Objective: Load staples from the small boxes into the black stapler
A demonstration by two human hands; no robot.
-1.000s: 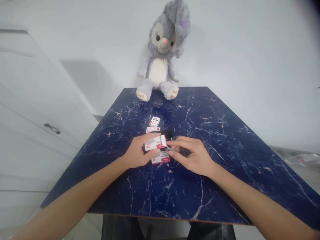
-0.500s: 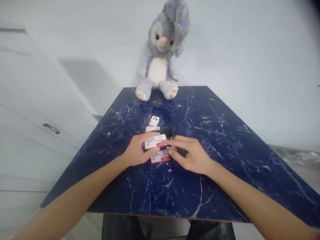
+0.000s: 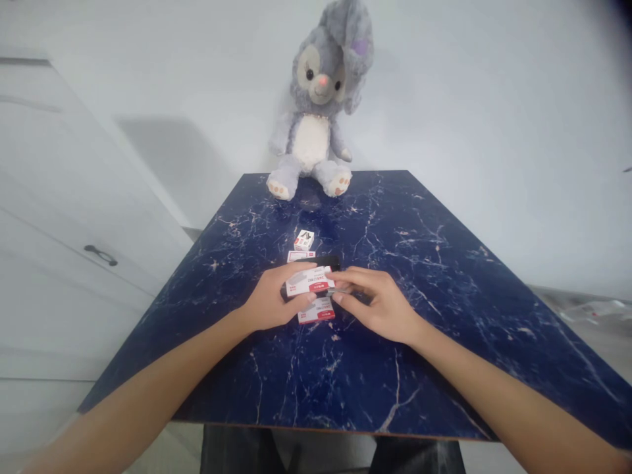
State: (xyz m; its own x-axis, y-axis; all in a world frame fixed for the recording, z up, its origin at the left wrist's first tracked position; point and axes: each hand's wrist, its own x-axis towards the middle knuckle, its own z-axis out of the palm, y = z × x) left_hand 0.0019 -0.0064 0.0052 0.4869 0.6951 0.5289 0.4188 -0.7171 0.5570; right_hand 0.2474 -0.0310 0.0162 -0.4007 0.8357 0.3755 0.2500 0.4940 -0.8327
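We grip a staple box (image 3: 309,281) mid-surface (image 3: 409,375)
Our left hand (image 3: 273,298) clenches the light, stiff cardboard by its long edges; right fingers (image 3: 353,279) pinch its 3 o'clock end. A second box (image 3: 316,311) lies at 6 o'clock, a black object (image 3: 330,263) at 12, a plush rabbit (image 3: 311,112) farthest.

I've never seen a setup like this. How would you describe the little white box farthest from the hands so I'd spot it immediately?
Start at the grey plush bunny at the far edge of the dark blue marbled table. Come down from its feet: the first thing you meet is a small white box with red and black print, the box nearest the bunny.
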